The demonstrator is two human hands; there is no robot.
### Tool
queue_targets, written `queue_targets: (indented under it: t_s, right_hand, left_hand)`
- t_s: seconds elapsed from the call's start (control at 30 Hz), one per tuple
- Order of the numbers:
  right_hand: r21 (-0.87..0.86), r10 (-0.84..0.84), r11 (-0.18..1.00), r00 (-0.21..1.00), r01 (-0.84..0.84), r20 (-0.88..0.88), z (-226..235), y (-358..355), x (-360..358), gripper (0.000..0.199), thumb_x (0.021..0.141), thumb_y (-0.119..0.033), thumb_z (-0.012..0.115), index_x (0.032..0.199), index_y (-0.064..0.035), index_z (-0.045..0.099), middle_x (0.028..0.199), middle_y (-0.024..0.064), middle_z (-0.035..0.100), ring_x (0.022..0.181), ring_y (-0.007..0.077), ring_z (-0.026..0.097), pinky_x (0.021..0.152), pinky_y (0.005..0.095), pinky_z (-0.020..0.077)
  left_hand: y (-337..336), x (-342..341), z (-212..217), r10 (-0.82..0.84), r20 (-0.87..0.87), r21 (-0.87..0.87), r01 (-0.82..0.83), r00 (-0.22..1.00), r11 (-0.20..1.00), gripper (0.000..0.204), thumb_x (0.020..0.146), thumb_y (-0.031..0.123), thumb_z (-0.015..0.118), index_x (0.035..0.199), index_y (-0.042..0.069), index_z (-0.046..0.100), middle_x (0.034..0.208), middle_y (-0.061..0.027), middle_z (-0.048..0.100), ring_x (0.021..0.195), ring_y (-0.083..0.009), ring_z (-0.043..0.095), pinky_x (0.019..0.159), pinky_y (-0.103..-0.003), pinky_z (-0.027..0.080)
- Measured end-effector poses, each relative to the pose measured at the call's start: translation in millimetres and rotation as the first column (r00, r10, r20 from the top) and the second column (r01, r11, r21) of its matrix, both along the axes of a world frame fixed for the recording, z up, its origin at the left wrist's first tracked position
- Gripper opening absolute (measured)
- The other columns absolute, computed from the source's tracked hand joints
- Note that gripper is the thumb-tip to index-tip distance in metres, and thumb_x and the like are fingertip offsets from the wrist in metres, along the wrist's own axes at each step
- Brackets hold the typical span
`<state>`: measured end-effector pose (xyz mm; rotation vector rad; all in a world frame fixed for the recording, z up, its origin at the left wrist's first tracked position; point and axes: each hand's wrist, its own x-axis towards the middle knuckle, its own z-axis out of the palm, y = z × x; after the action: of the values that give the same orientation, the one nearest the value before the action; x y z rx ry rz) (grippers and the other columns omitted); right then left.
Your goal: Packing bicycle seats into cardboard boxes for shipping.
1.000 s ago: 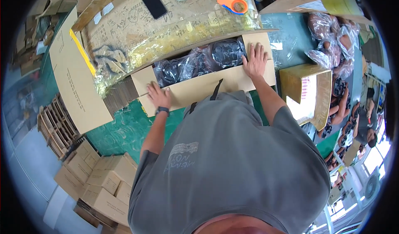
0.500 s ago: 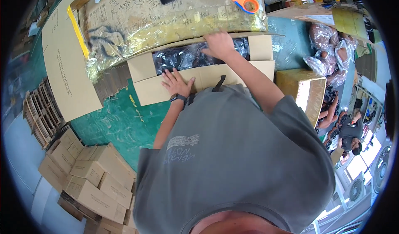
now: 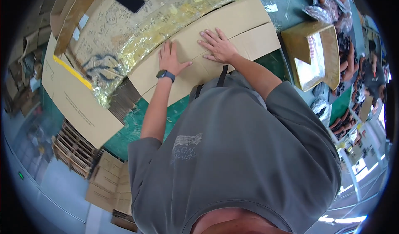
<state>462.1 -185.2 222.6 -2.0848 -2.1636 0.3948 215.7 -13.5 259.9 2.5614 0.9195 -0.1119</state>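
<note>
- Across the top of the long carton [image 3: 249, 20], its flaps folded over, the left hand [image 3: 169, 61] lies palm down, opened wide with thumb stretched out.
- Right of that, on the same carton top, the right hand [image 3: 222, 50] rests flat, fingers spread wide.
- Below the carton: green table [image 3: 176, 111].
- Between taped cardboard [image 3: 164, 26] beyond and grey shirt [image 3: 241, 142] on the near side: the carton itself.
- Beyond the carton, leftward: dark phone [image 3: 129, 0].
- Right of the carton: cut-open box [image 3: 293, 41].

Black phone [image 3: 130, 0] on taped cardboard [image 3: 166, 14]
</note>
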Motion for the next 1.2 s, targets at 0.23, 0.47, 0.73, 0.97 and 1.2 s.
queue_targets:
  t_s: [0.23,0.47,0.73,0.97,1.2]
  right_hand:
    - [0.158,-0.038,0.986,0.995,0.053,-0.094,-5.9,-23.4,10.5,0.068,0.106,-0.061,0.055,0.158,-0.0164,0.055,0.177,0.0117,0.037,0.165,0.0322,0.032,0.136,0.0587,0.0179]
    - [0.222,-0.424,0.844,0.860,0.489,-0.283,13.2,56.5,93.5,0.029,0.096,-0.026,0.070,0.120,-0.0099,0.075,0.155,0.0189,0.056,0.152,0.0341,0.046,0.130,0.0576,0.0314]
    - [0.275,-0.170,0.953,0.975,0.125,0.146,46.9,113.0,240.5,0.015,0.092,-0.020,0.071,0.096,-0.0052,0.074,0.121,0.0158,0.071,0.120,0.0351,0.067,0.117,0.0534,0.0441]
    - [-0.177,-0.468,0.790,0.390,0.588,-0.793,87.0,21.8,69.3,0.057,0.078,-0.018,0.092,0.120,0.0001,0.059,0.098,0.0259,0.076,0.098,0.0431,0.077,0.090,0.0493,0.0611]
    - [-0.415,-0.592,0.790,0.738,0.452,-0.324,15.0,82.1,3.4,0.043,0.081,-0.037,0.078,0.103,-0.0003,0.084,0.107,0.0233,0.081,0.103,0.0385,0.080,0.094,0.0467,0.0639]
  left_hand:
    - [-3.5,48.2,11.3,-0.029,-0.325,0.009,0.034,0.945,0.999,0.156,0.052,0.065,0.104,0.173,0.008,0.024,0.170,-0.0282,0.034,0.160,-0.0468,0.030,0.129,-0.059,0.032]
    - [-42.9,65.0,26.2,0.063,-0.510,0.038,-0.050,0.858,0.998,0.167,0.042,0.059,0.109,0.175,0.014,0.018,0.171,-0.0240,0.036,0.161,-0.0438,0.031,0.128,-0.064,0.029]
    - [-122.2,65.6,28.3,0.182,-0.392,0.131,-0.140,0.902,0.981,0.162,0.043,0.051,0.110,0.174,0.014,0.022,0.167,-0.0216,0.038,0.159,-0.0421,0.031,0.126,-0.063,0.030]
    - [-187.9,25.3,44.4,0.256,-0.385,0.173,-0.203,0.887,0.964,0.163,0.043,0.053,0.109,0.175,0.015,0.021,0.167,-0.0231,0.037,0.158,-0.0439,0.032,0.128,-0.062,0.029]
    - [-239.9,20.7,52.5,0.194,-0.325,0.107,-0.168,0.926,0.980,0.159,0.050,0.053,0.107,0.177,0.016,0.018,0.169,-0.0208,0.036,0.159,-0.0426,0.030,0.131,-0.064,0.023]
